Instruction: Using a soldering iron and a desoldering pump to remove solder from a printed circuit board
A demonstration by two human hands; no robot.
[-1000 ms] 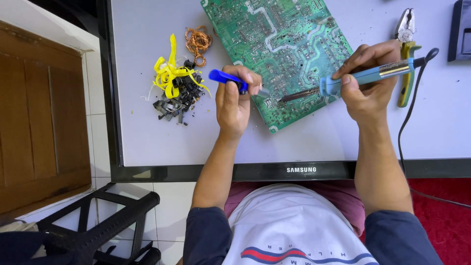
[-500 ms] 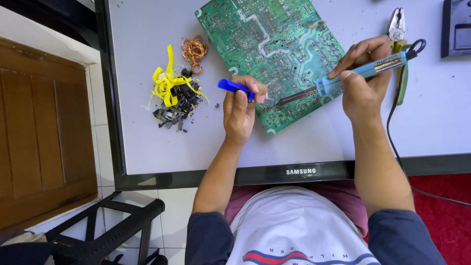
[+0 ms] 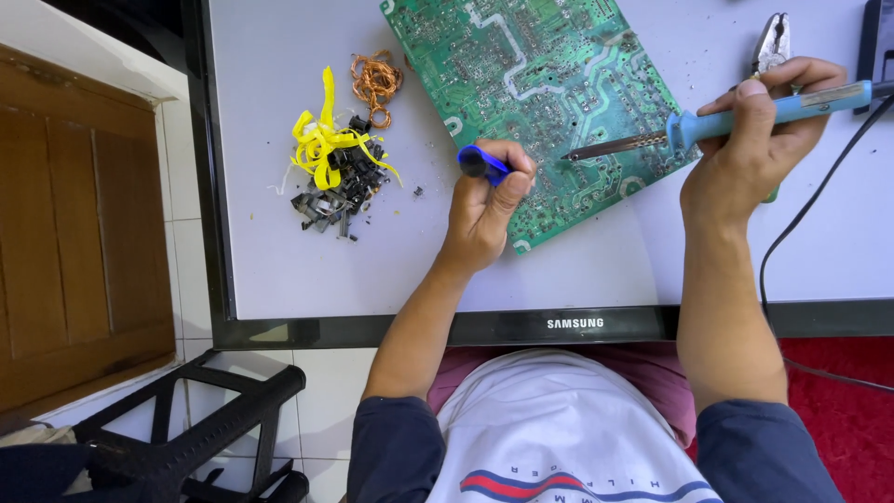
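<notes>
While our right hand point(image 3: 754, 154) is closed around the blue handle of the soldering iron point(image 3: 708, 130), its metal tip rests on or just above the green circuit board point(image 3: 549, 84), right of centre in the upper part of the frame. Our left hand point(image 3: 484, 210) is curled shut on a small blue tool point(image 3: 477, 162), held upright at the board's lower left edge, close to the iron's tip.

We judge the main risk to be heat: the left fingers sit near the tip, and a slip of either hand could bring them together. The iron's black cord point(image 3: 810, 219) trails down across the bench point(image 3: 279, 140) by our right forearm; a snag there could jerk the iron off its spot. The board lies loose and tilted, so pressure from the tip might slide it.

At the upper right, pliers point(image 3: 771, 42) lie just behind the right hand and crowd it on that side. Left of centre, a pile of yellow strips and dark bits point(image 3: 331, 172) with a copper wire coil point(image 3: 375, 82) lies well apart from the left hand, with bare bench between. The bench's dark front edge point(image 3: 419, 328) runs just below the left wrist, leaving little room to pull back.
</notes>
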